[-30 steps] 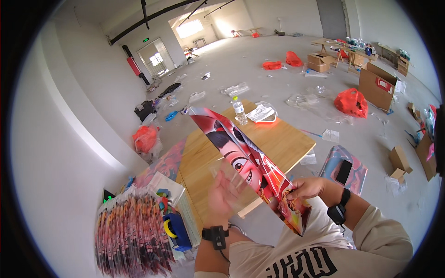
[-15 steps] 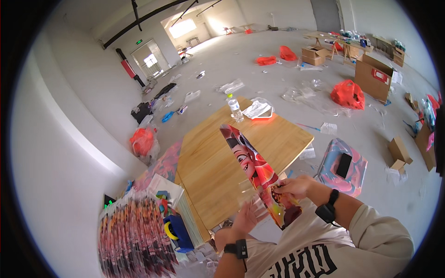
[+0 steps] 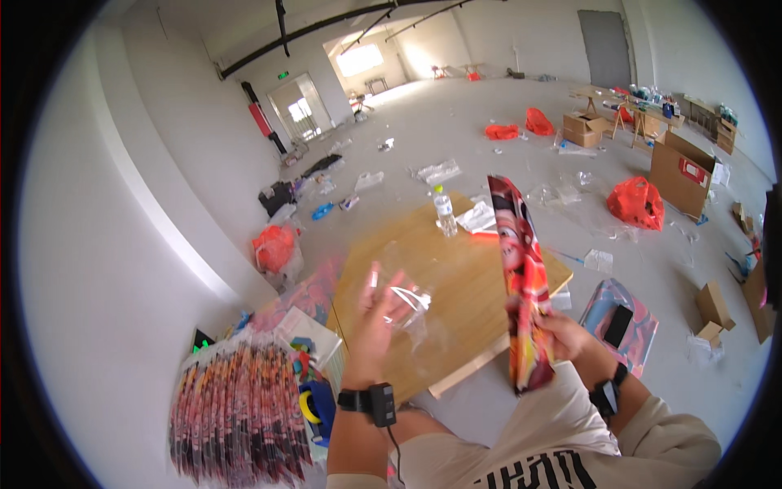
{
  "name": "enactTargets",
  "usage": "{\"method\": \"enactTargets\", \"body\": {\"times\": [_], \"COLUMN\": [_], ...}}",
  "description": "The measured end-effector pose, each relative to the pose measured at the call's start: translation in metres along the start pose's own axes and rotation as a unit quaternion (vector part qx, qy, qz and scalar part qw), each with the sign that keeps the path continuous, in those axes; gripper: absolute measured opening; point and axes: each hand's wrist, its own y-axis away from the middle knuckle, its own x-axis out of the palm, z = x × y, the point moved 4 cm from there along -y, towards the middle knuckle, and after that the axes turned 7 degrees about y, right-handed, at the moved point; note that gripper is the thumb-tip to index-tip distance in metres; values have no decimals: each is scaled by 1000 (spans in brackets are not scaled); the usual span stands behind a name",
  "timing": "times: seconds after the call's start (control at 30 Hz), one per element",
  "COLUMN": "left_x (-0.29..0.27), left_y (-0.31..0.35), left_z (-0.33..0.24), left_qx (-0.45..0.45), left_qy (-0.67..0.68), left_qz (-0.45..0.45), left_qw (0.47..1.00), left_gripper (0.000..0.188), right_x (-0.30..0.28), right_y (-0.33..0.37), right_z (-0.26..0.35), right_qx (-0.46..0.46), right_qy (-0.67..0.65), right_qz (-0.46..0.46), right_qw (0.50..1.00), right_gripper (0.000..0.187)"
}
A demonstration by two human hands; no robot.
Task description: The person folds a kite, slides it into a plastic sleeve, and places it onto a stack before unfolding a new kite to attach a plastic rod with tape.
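The glossy printed strip (image 3: 523, 261) had swung from its leftward slant to nearly upright as the right hand (image 3: 562, 332) carried it farther right. Its upper part, I saw, now partly hid the white packet (image 3: 477, 217) on the tabletop (image 3: 456, 318). The left hand (image 3: 376, 314) had drawn away from the strip's lower part and risen, clear film (image 3: 414, 298) glinting at its blurred fingers.

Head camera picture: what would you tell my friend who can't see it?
A person's right hand grips a long, glossy cartoon-printed sheet. The blurred left hand and some clear plastic film are over a wooden table, where a water bottle stands.
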Motion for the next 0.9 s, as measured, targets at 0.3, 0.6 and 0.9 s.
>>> {"method": "enactTargets", "body": {"times": [0.3,0.6,0.9], "left_x": [9,-85,-66], "left_y": [-7,38,-52], "left_z": [-58,164,-7], "left_qx": [195,-247,133], "left_qy": [-37,191,-132], "left_qz": [22,-102,-56], "left_qw": [980,945,981], "left_gripper": [59,43,70], "right_x": [-26,-38,-48], "right_y": [96,118,129], "right_z": [14,20,2], "right_qx": [98,126,64], "right_qy": [168,151,81], "right_qz": [-4,-12,-47], "right_qw": [981,980,994], "right_gripper": [44,39,46]}}
